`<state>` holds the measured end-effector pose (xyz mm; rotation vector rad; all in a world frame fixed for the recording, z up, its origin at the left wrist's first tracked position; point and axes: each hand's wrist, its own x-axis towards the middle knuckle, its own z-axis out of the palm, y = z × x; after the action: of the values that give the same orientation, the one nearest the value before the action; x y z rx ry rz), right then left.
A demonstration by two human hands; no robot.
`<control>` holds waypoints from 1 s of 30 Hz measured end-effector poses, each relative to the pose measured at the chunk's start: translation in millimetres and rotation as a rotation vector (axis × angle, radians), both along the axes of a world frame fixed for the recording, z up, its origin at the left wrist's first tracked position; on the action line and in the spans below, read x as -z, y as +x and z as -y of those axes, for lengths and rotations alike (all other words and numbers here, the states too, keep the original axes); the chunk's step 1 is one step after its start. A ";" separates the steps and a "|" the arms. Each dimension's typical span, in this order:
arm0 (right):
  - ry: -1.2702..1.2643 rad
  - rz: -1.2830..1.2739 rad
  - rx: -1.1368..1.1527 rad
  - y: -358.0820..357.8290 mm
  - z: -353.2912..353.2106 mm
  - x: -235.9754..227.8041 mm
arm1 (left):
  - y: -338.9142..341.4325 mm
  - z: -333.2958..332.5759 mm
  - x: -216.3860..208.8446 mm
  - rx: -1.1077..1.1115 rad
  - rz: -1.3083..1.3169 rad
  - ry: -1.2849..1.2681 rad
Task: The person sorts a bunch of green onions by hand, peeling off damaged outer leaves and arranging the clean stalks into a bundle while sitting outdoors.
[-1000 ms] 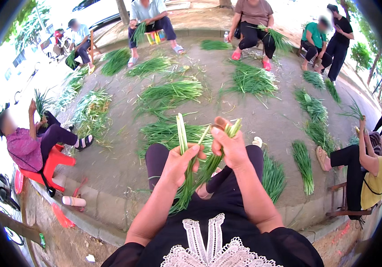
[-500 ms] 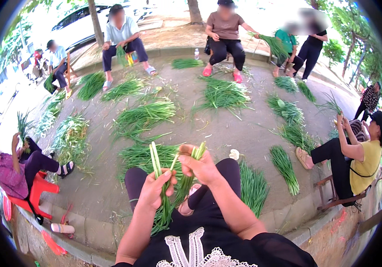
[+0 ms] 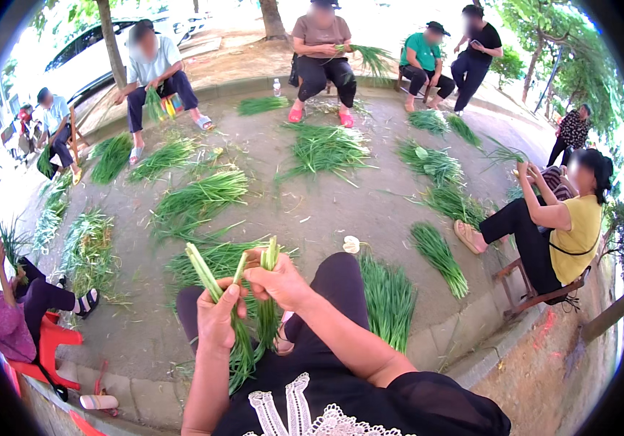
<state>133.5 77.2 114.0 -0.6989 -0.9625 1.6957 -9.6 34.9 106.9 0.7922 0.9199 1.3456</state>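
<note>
The left hand (image 3: 219,318), fingers curled closed around chive-like stalks (image 3: 203,271) whose pale ends point to 11 o'clock, lies at 8 o'clock of the right hand (image 3: 281,282), closed likewise on a second bunch (image 3: 271,253); a slackened grip could let stalks slip.

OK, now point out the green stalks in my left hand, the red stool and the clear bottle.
Green stalks (image 3: 204,272): head view, on the pale ends above the left hand (image 3: 217,314).
Red stool (image 3: 49,349): head view, on its side.
Clear bottle (image 3: 277,88): head view, mid-body.
</note>
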 end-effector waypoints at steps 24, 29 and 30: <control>-0.035 -0.150 0.100 30.0 -4.6 -15.0 | -28.6 -19.2 17.2 -0.149 0.017 -0.065; -0.041 -0.190 0.194 40.8 -11.6 -19.5 | -42.5 -20.1 16.1 -0.153 0.016 -0.022; -0.049 -0.181 0.198 38.6 -12.4 -18.8 | -40.9 -19.7 14.1 -0.135 0.003 -0.016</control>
<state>172.0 89.6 132.8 -0.6385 -0.7039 1.5812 -50.5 54.6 92.8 0.7264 0.9951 1.4544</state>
